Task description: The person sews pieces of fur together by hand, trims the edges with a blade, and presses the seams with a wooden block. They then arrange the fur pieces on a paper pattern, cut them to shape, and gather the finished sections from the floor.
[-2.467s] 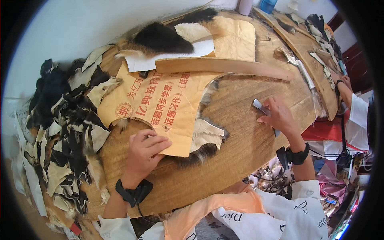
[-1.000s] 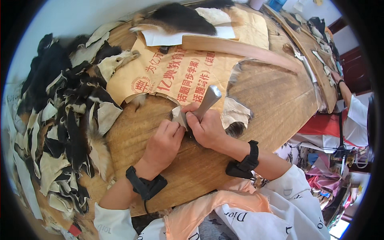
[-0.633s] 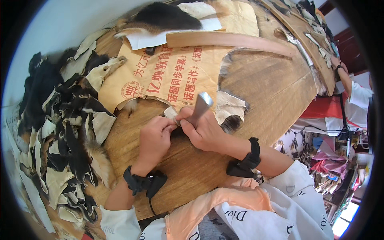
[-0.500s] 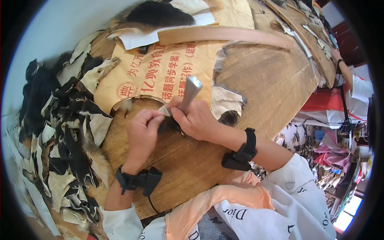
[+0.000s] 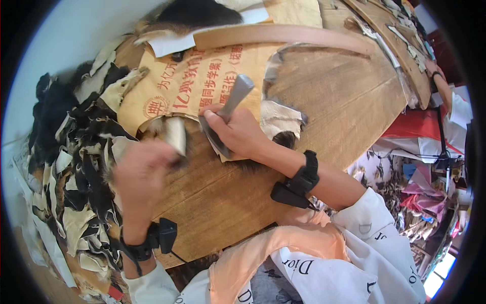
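Note:
My right hand (image 5: 230, 131) grips a grey metal blade tool (image 5: 238, 92), its thumb on the shank and the blade low at the edge of a yellow printed paper sheet (image 5: 192, 71). Pale leather with dark fur (image 5: 278, 119) shows from beneath the sheet's right side. My left hand (image 5: 142, 175), smeared by motion, is closed on a small pale and dark fur scrap (image 5: 174, 137), off to the left of the blade, over the wooden table (image 5: 202, 213). A long curved wooden bar (image 5: 283, 39) lies across the upper part of the sheet.
A heap of black and cream fur scraps (image 5: 76, 182) fills the left side. Black fur on white paper (image 5: 197, 14) lies at the back. A wooden board (image 5: 390, 55) runs along the right. Another person's arm (image 5: 443, 88) reaches in at far right, above cluttered cloth (image 5: 420, 187).
My right hand went from the table's right to the sheet's lower edge with the tool. In the last half second my left hand pulled away leftward with a scrap, and the blade moved slightly left.

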Tool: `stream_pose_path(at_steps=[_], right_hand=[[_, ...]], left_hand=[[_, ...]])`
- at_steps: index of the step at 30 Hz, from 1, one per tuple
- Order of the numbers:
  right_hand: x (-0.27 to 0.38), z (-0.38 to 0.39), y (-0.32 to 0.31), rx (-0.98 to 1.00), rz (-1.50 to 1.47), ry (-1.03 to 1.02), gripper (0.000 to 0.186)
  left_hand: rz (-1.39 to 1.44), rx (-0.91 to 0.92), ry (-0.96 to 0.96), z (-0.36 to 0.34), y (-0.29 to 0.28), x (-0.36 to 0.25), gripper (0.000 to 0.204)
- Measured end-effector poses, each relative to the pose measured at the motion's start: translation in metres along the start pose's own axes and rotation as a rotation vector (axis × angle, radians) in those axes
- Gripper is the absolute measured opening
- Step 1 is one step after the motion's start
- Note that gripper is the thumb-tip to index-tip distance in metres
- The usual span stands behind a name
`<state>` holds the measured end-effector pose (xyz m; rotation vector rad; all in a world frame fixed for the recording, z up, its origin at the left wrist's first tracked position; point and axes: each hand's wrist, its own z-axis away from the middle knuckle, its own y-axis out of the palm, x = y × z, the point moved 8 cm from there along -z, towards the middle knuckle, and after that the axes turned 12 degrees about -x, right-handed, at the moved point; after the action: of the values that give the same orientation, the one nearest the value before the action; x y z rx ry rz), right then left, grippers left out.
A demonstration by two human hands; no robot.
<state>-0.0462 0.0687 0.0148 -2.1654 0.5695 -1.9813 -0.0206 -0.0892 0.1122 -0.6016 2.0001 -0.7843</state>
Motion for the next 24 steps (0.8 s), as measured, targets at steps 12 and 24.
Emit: stream_pose_path(at_steps=[12,24], right_hand=[[0.086,0.058,-0.045,0.052,-0.038,-0.555,0.021],[0.034,0.026,-0.121,-0.083,0.293,-0.616,0.018]], left_hand=[[0.28,0.288,0.087,0.023,0.072,-0.061,0.033],[0.622,0.329,-0.375,-0.05,0.123,-0.014,0.009]])
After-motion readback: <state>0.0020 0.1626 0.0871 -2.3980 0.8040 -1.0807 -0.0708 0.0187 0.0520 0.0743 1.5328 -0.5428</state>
